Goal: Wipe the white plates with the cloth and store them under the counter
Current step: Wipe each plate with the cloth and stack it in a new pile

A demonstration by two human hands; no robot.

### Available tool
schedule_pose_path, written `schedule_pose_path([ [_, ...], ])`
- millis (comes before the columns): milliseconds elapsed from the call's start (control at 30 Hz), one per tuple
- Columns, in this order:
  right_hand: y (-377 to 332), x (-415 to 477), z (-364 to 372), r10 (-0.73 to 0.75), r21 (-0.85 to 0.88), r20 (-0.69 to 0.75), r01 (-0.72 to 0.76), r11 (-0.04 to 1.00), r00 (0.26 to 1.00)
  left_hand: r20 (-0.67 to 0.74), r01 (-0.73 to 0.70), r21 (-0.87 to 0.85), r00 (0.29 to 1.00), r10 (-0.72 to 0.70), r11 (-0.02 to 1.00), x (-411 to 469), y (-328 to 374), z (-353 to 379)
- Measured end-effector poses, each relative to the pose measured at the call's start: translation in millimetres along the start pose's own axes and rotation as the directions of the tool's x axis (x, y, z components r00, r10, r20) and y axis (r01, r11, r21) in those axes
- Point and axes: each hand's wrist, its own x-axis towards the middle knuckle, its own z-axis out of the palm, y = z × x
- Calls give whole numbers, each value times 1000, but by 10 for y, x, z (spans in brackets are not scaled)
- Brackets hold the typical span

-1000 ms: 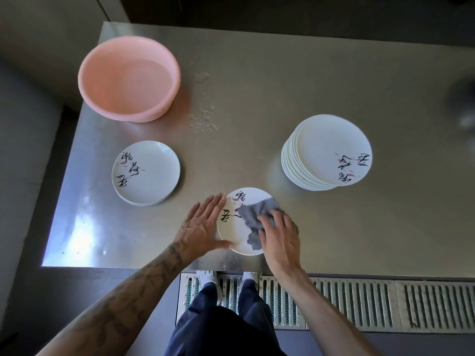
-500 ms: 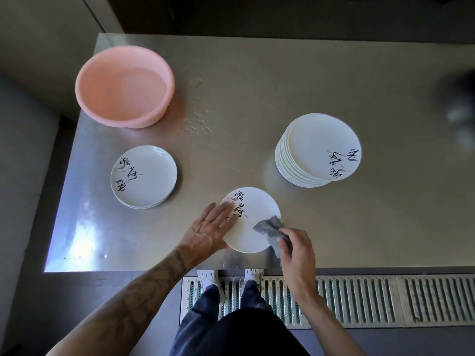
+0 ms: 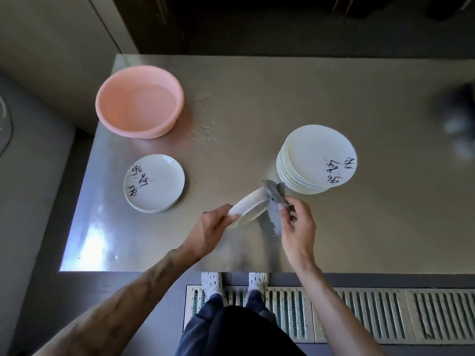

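While the left hand [image 3: 210,227] reaches in from the lower left, forearm slanting across the near edge of the steel surface [image 3: 257,104], its fingers [image 3: 222,209] are clamped on the near rim of one white plate [image 3: 248,205], thumb on the upper side. That plate stands steeply tilted, almost edge-on to the camera, over the near middle of the surface; whether its low edge touches the metal cannot be told. The right hand [image 3: 298,227] comes in from the lower right with the wrist bent inward. Its thumb and forefinger pinch one grey cloth [image 3: 273,201], and the other fingers are loosely curled behind it. The cloth is draped over the plate's far rim, its tail hanging down in front of the palm.

Counted: one plate in hand, one cloth, two piles of plates. The tall pile [image 3: 316,158] stands to the right, just beyond the cloth, many plates high; the edges are too close to count. The low pile [image 3: 154,183] lies to the left, well apart, and seems two or three plates deep. Both top plates carry black brush writing. One pink basin [image 3: 140,101] holding water sits at the far left corner, with droplets [image 3: 204,136] scattered beside it. Below the near edge, two white shoes [image 3: 212,282] stand on a slotted floor grate [image 3: 385,312].
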Motion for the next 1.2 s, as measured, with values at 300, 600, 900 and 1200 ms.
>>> schedule_pose_path([
  [300, -555, 150, 157, -364, -175, 319, 431, 885, 875, 86, 267, -738, 948, -306, 620, -161, 436, -43],
  [600, -772, 199, 126, -496, -231, 393, 605, 762, 774, 52, 256, -712, 948, -315, 654, -288, 601, -162],
  [900, -909, 168, 13, -506, -216, 339, 589, 778, 793, 26, 240, -686, 952, -306, 687, -442, 695, -271],
  [1200, -966, 186, -61, -534, -224, 300, 602, 766, 791, -1, 207, -696, 957, -289, 687, -417, 795, -289],
])
